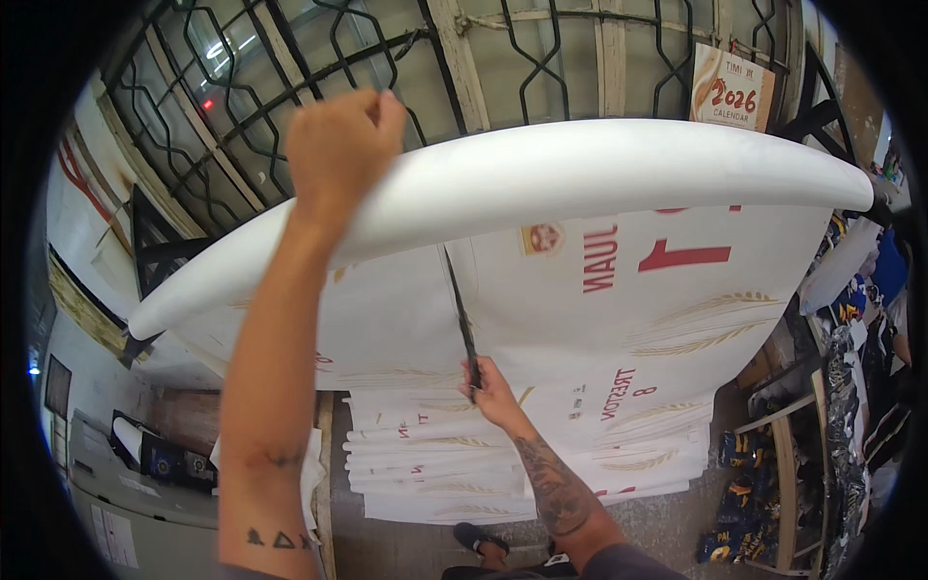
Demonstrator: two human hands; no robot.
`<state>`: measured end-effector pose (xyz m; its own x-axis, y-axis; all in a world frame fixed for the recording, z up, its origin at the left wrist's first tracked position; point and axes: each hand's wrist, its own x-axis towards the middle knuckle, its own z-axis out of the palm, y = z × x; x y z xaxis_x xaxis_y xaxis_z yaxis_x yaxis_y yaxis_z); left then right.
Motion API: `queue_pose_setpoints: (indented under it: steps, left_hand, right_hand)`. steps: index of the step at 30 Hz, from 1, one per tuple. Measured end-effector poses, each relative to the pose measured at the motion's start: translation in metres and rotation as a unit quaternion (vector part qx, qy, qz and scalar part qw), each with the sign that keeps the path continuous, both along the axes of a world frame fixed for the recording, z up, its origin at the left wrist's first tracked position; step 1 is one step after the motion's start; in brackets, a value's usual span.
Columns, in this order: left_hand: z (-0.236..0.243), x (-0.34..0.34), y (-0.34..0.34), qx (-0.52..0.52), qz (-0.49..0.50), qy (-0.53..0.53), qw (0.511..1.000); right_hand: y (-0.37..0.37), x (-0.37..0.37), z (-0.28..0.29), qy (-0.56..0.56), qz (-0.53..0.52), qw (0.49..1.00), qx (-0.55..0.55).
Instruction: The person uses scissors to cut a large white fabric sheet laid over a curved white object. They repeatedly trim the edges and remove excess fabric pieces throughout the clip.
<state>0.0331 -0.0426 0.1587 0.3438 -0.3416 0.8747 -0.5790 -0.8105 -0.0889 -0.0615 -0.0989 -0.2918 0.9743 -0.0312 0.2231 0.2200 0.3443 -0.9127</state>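
A large white roll (599, 159) stretches across the view, and a printed white sheet (551, 309) hangs down from it. My right hand (496, 391) grips a pair of long dark scissors (464, 324) by the handles. Their blades point up toward the roll and lie along a line in the sheet; whether they are parted is too fine to tell. My left hand (343, 150) is closed in a fist in front of the roll's upper left part. Its fingers face away, so anything inside them is hidden. Red lettering and golden wheat-like patterns mark the sheet.
Black brackets (159, 256) support the roll's ends before a window with a black metal grille (536, 68). A calendar (732, 89) hangs at upper right. The sheet's lower part lies in folds (435, 474) near the floor. Wooden framing (785, 483) and bundled dark clothing (735, 493) stand at right.
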Motion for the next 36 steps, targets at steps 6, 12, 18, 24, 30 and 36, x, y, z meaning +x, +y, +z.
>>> queue_pose_setpoints:
  steps: [6,12,18,24,30,36]
  left_hand:
    - [-0.090,0.001,0.018,-0.011,-0.070,-0.185,0.980]
    - [-0.085,0.011,0.020,0.034,-0.065,-0.142,0.987]
    - [-0.031,0.025,0.017,-0.041,-0.110,0.018,0.993]
    - [-0.035,-0.002,0.008,0.012,-0.157,-0.206,0.966]
    - [-0.092,-0.005,0.008,0.054,-0.009,-0.193,0.980]
    - [-0.092,0.002,0.009,0.056,-0.019,-0.187,0.981]
  right_hand:
    - [-0.017,0.003,-0.009,0.057,-0.012,0.997,-0.058]
    - [-0.030,0.041,0.010,-0.008,-0.002,0.997,-0.072]
    - [-0.022,0.035,0.009,0.031,0.011,0.999,-0.030]
    - [-0.015,0.007,-0.037,0.048,0.019,0.998,0.018]
    - [-0.019,-0.032,-0.101,0.160,-0.017,0.987,0.021]
    - [-0.020,0.011,-0.081,0.065,-0.003,0.997,0.042]
